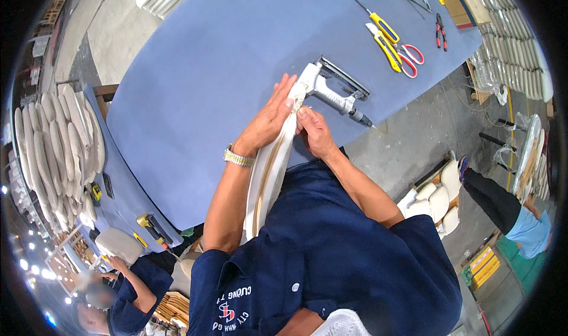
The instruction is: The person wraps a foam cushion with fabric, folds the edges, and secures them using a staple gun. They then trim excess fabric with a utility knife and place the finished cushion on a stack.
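Note:
A padded seat panel (271, 173), covered in white fabric, stands on edge between my arms, its brown inner strip showing along the narrow side. My left hand (269, 116) steadies its upper end, fingers stretched along the fabric and thumb bent over the edge. Opposite it, my right hand (315, 131) pinches the fabric close to the gathered end; the fingertips are partly hidden. Just beyond the panel's tip lies a silver pneumatic staple gun (334, 94) on the blue-covered table (195, 69), apart from my right hand.
Toward the far right of the table lie a yellow screwdriver (384, 27), a yellow utility knife (387, 52), red-handled scissors (409, 63) and pliers (439, 33). Stacked pads (59, 146) stand at left. A co-worker (136, 283) sits lower left; another person (526, 226) is at right.

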